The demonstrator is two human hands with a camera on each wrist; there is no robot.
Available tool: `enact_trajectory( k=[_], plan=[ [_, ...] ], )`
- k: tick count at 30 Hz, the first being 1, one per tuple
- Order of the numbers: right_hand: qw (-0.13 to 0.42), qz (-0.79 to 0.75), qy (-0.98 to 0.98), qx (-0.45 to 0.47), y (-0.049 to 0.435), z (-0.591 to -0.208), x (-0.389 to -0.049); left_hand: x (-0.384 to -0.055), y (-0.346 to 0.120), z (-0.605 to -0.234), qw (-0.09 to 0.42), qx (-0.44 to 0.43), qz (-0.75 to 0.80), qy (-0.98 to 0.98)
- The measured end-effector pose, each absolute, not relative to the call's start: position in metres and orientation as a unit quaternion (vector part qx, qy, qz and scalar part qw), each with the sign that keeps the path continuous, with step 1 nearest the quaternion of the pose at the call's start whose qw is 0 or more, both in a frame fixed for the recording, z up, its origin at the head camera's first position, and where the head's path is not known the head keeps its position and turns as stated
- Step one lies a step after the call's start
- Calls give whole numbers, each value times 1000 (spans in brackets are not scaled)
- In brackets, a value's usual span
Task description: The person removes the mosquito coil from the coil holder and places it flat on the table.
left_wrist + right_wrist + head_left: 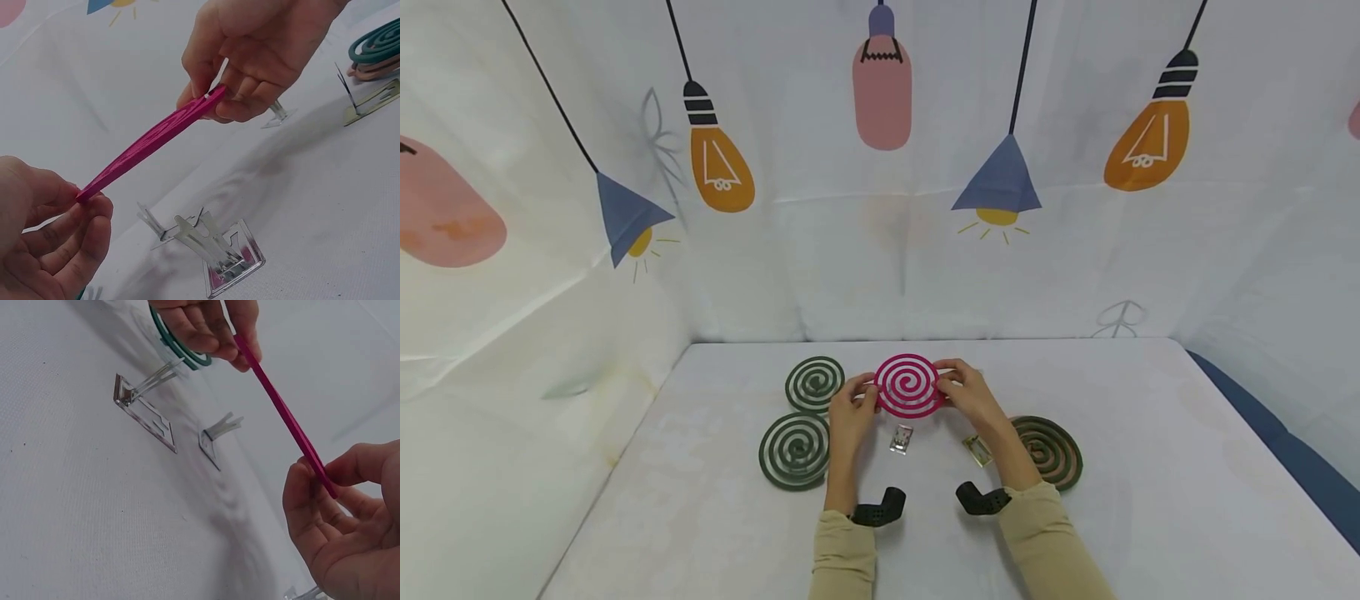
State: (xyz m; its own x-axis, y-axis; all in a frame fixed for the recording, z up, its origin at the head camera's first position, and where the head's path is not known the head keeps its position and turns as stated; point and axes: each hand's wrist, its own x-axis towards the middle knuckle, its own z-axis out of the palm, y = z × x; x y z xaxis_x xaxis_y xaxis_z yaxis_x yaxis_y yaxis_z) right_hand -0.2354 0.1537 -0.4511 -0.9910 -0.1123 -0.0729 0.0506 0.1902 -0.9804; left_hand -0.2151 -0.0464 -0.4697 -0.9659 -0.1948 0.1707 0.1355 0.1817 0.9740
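Pink mosquito coil (908, 385) is up, pinched by fingers (94, 240) of left hand (852, 407) and right hand (968, 397), not yet on a metal stand (901, 439).

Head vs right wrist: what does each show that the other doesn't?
Head only: printed hanging lamps on the backdrop, tan sleeves, black wrist mounts, and the green-and-brown mosquito coil beside the right forearm.

Right wrist only: the pink coil's thin edge seen nearly side-on, and a stand's upright prongs clearly.

Both: left hand and right hand holding the pink mosquito coil, a silver stand, and green coil.
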Motion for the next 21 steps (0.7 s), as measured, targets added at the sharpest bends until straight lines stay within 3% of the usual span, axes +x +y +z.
enact_trajectory(
  k=[14, 21],
  plan=[
    [49, -611, 790, -24, 164, -453, -229, -213, -46, -469, 59, -17, -636, -770],
    [48, -608, 792, -22, 170, -454, -223, -196, -45, -443, 39, -58, -650, -757]
  ],
)
